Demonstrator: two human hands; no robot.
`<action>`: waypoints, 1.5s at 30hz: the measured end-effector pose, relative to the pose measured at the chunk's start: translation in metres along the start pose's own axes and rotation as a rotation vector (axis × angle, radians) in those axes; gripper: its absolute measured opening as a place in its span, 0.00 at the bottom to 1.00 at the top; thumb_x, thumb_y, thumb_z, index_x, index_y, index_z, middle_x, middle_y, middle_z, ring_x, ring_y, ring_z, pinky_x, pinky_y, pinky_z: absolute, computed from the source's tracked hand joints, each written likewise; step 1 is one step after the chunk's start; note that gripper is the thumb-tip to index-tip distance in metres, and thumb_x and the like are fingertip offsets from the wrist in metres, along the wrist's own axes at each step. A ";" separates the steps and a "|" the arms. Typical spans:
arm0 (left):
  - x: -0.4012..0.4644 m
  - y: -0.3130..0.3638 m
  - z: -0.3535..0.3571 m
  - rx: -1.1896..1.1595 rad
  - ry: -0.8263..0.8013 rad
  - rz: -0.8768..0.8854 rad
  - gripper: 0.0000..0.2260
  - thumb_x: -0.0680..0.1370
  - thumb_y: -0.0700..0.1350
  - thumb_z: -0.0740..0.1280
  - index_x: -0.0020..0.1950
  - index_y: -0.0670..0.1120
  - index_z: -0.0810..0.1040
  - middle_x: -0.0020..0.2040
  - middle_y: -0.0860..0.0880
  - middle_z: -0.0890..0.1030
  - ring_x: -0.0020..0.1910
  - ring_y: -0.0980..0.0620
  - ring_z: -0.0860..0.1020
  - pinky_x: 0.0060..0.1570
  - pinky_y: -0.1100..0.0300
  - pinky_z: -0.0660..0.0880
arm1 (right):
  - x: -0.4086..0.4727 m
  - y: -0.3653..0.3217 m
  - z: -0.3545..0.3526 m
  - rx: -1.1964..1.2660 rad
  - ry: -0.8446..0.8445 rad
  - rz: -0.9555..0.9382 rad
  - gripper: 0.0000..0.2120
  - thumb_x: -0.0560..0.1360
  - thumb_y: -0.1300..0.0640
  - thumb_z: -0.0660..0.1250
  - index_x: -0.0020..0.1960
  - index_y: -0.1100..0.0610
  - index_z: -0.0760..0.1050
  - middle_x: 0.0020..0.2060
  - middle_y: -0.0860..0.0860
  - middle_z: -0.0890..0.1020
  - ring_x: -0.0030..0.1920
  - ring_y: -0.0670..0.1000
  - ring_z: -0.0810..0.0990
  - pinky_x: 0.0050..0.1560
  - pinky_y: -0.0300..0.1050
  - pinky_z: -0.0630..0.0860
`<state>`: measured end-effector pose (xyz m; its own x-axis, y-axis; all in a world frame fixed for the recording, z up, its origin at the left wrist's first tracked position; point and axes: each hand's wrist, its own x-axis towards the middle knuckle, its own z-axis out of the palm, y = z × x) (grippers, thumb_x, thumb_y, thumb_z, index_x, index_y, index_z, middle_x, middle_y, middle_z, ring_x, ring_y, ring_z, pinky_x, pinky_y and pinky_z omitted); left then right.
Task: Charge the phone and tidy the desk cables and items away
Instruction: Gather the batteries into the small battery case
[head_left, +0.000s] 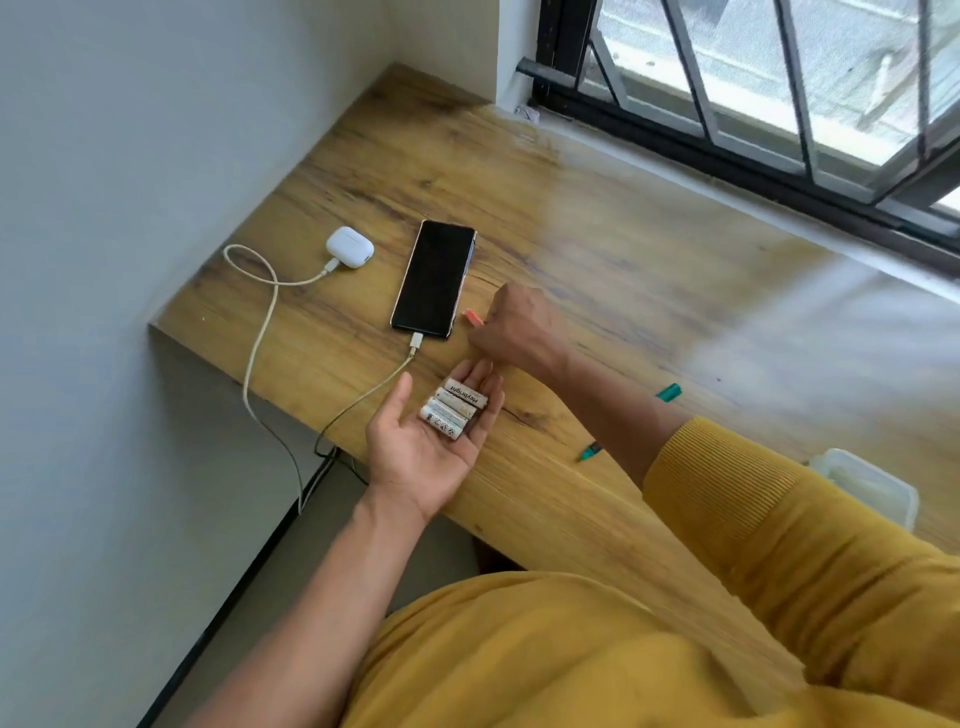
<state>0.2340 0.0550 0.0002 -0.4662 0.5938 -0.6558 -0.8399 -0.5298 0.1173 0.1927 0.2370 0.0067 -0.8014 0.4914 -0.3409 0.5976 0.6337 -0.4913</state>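
Over on the bench (597, 249) the phone (432, 279) is lying plugged in, the left hand (426, 434) is cupping loose batteries (453, 410) on a spread palm, so they're probably risking rolling off while the right hand (511, 327) is pinching an orange thing (474, 317).

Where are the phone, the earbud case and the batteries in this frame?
phone (432, 279), head view, middle of its dark screen.
earbud case (350, 246), head view, top of the white lid.
batteries (453, 408), head view, middle one lying on the open left hand (426, 439).
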 end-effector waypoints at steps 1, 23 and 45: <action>0.000 -0.001 0.000 0.005 -0.004 -0.001 0.31 0.85 0.58 0.61 0.77 0.33 0.71 0.73 0.33 0.77 0.73 0.33 0.76 0.79 0.41 0.66 | -0.003 0.005 -0.005 0.034 0.002 0.025 0.06 0.73 0.54 0.74 0.44 0.55 0.80 0.37 0.49 0.82 0.37 0.50 0.81 0.30 0.43 0.72; 0.013 -0.072 0.059 0.296 -0.208 -0.317 0.29 0.84 0.61 0.61 0.60 0.35 0.84 0.57 0.39 0.85 0.53 0.41 0.86 0.48 0.50 0.85 | -0.163 0.078 -0.057 -0.009 0.316 -0.041 0.11 0.75 0.42 0.72 0.51 0.47 0.79 0.43 0.43 0.76 0.43 0.49 0.74 0.39 0.45 0.65; -0.013 -0.202 0.080 0.371 -0.318 -0.572 0.30 0.86 0.58 0.61 0.73 0.31 0.73 0.69 0.33 0.76 0.65 0.33 0.80 0.68 0.52 0.75 | -0.260 0.190 -0.084 0.172 0.692 0.180 0.10 0.70 0.44 0.79 0.47 0.46 0.83 0.44 0.45 0.78 0.48 0.49 0.78 0.42 0.46 0.75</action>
<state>0.3873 0.2027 0.0445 0.0607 0.8913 -0.4493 -0.9874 0.1195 0.1036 0.5168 0.2795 0.0698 -0.4582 0.8796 0.1281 0.6601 0.4332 -0.6137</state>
